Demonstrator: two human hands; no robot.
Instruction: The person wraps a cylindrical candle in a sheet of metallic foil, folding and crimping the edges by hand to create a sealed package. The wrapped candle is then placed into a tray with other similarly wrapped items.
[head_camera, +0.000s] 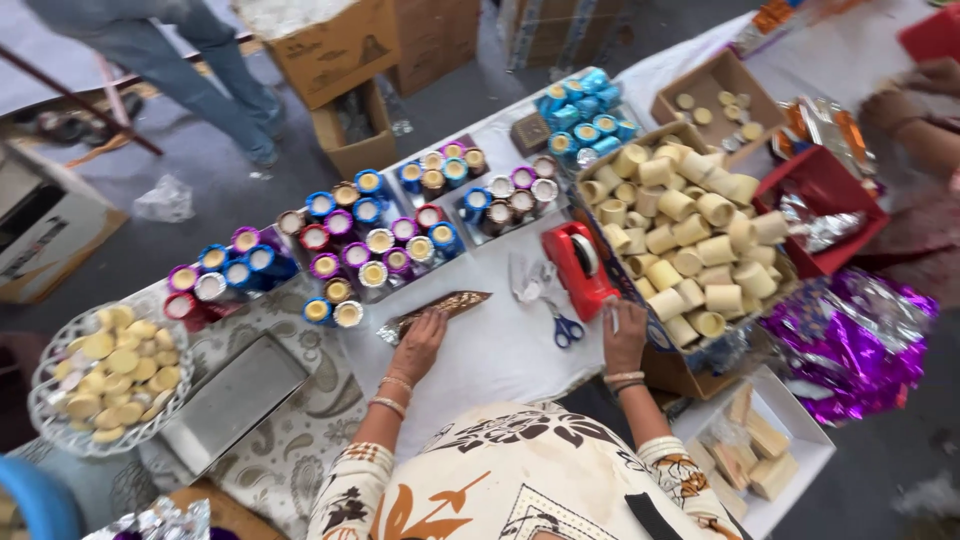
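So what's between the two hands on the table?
In the head view, between the left hand and the right hand there is bare white table, with blue-handled scissors lying close to the right hand.

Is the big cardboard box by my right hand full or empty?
Full: the cardboard box is heaped above its rim with cream-coloured cylinders.

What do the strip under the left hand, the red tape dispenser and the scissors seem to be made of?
Strip under the left hand: probably patterned foil or paper, brown and gold, flat and shiny.
Red tape dispenser: looks like glossy moulded plastic.
Scissors: blue handles that look plastic; the pale blades are probably metal.
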